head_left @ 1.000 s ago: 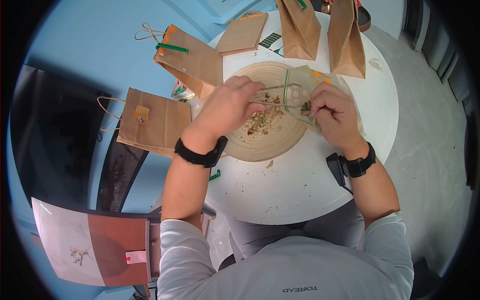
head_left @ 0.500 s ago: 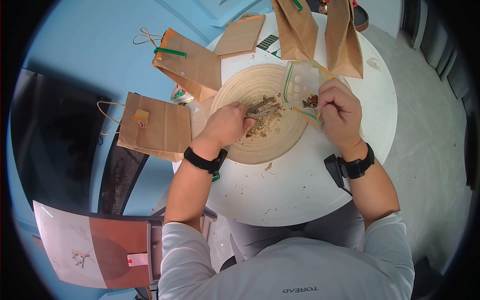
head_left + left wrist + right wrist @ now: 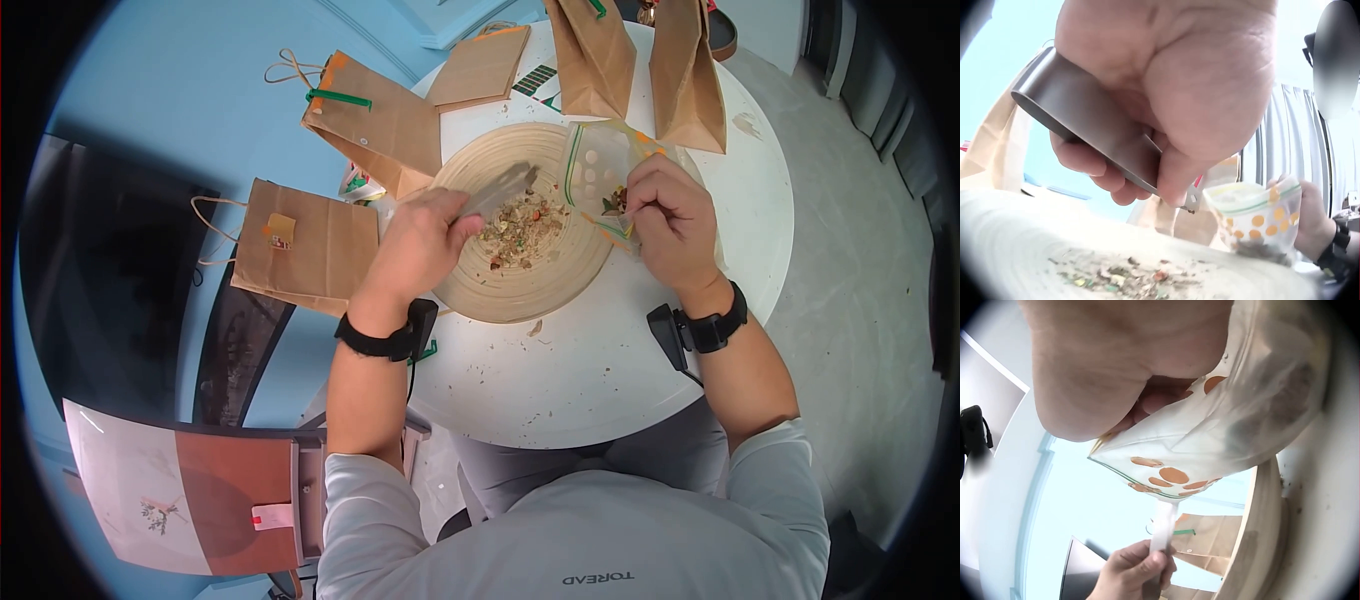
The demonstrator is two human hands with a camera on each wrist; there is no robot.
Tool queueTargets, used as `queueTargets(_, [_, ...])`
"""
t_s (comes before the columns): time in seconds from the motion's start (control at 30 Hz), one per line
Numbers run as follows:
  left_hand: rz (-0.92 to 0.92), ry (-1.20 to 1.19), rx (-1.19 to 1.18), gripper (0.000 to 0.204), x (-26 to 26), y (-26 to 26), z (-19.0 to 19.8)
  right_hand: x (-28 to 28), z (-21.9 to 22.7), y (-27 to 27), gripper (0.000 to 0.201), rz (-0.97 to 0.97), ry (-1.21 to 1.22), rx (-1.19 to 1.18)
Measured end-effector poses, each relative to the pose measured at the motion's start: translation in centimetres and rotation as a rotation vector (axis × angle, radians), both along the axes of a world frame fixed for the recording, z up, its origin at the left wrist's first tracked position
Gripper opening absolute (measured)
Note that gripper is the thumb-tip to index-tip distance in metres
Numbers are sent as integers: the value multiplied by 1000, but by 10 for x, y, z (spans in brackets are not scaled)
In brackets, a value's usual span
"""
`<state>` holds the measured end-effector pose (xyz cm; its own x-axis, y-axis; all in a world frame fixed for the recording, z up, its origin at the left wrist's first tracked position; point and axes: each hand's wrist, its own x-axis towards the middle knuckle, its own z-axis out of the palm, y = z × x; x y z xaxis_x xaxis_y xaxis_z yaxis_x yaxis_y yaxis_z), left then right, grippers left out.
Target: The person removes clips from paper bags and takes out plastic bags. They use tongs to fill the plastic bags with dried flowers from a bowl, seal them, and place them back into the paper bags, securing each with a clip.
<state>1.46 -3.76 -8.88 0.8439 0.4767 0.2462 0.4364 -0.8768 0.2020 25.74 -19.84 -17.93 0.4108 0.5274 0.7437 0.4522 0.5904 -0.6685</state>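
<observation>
Metal tongs [image 3: 503,190] are gripped in my left hand [image 3: 418,245], over the left side of a round woven plate [image 3: 478,303]. In the left wrist view the bent end of the tongs [image 3: 1079,103] sticks out behind the fingers, above the plate. A dry mix of bits [image 3: 525,232], brown, green and red, lies on the plate. My right hand [image 3: 675,215] pinches the edge of a clear zip bag [image 3: 592,165] with orange dots. The bag's mouth stands open toward the plate, and some dark and green pieces [image 3: 613,202] show inside it.
Brown paper bags stand around the table's far side, one [image 3: 372,125] with a green clip [image 3: 340,98] and another [image 3: 305,240] at the left. A folded paper bag [image 3: 480,68] lies at the back. Crumbs are scattered on the white table [image 3: 560,400] near me.
My left hand moved the tongs from the bag's mouth down to the mix, then back left and away from it. The right hand keeps holding the bag at the plate's right.
</observation>
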Motion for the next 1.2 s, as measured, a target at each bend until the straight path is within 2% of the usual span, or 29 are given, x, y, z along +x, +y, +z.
queueTargets(0.03, [17, -21, -17, 24, 3, -6, 9, -1, 1, 0, 12, 21, -7, -11])
queueTargets(0.13, [-102, -42, -81, 26, 20, -21, 16, -4, 2, -3, 13, 89, -28, -42])
queueTargets(0.23, [-107, -48, 28, 26, 20, -18, 10, -2, 1, -2, 13, 81, -30, -41])
queueTargets(0.33, [109, 101, 50, 31, -15, 11, 4, 0, -1, 0, 12, 13, 2, -8])
queueTargets(0.43, [295, 314, -45, 33, -44, 14, -9, 0, 0, -1, 12, 4, 15, -3])
queueTargets(0.53, [371, 359, -148, 37, -48, 10, -26, -2, 3, -2, 12, 17, -6, -16])
queueTargets(0.63, [367, 373, -80, 33, -37, 1, -33, -2, 0, -1, 11, 32, 0, -26])
queueTargets(0.73, [255, 326, -10, 30, -34, -2, -39, -1, 0, 0, 11, 17, -29, -5])
queueTargets(0.93, [255, 281, -15, 25, -40, -6, -40, -2, 0, -2, 11, 45, -4, -49])
queueTargets(1.03, [259, 180, -2, 24, -36, -12, -24, -2, 1, -2, 12, 54, -8, -61])
queueTargets(1.13, [204, 14, -108, 25, -15, -27, 3, -4, 1, -2, 13, 86, -10, -103])
queueTargets(1.2, [89, -14, -99, 27, 5, -42, 13, -4, 1, -2, 14, 128, -22, -113])
